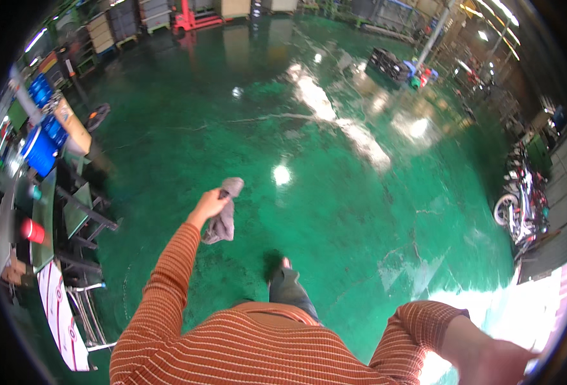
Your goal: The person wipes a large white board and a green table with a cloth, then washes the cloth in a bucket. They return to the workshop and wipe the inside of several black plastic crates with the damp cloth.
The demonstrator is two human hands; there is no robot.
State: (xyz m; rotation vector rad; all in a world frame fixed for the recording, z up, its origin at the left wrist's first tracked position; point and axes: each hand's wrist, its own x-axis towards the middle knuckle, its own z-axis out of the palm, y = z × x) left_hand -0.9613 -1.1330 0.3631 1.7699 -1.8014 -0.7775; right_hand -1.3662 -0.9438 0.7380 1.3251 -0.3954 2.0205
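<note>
My left hand [209, 206], stretched out over the floor, is closed around a greyish cloth [222, 226]. Part of the cloth bunches up above the fist and the rest hangs below it. A small dark spot shows at the fingers; what it is I cannot make out. At the lower right, my right hand [492, 360] is blurred and cut by the edge of the view, so its fingers do not show clearly. One of my feet [286, 262] is forward on the floor.
The green floor [335, 237] is glossy, with cracks and worn patches. Along the left stand work tables with blue bins [40, 151] and a red container [33, 231]. A red pallet jack [194, 19] and black crates [387, 64] are farther off. A bicycle [517, 199] stands right.
</note>
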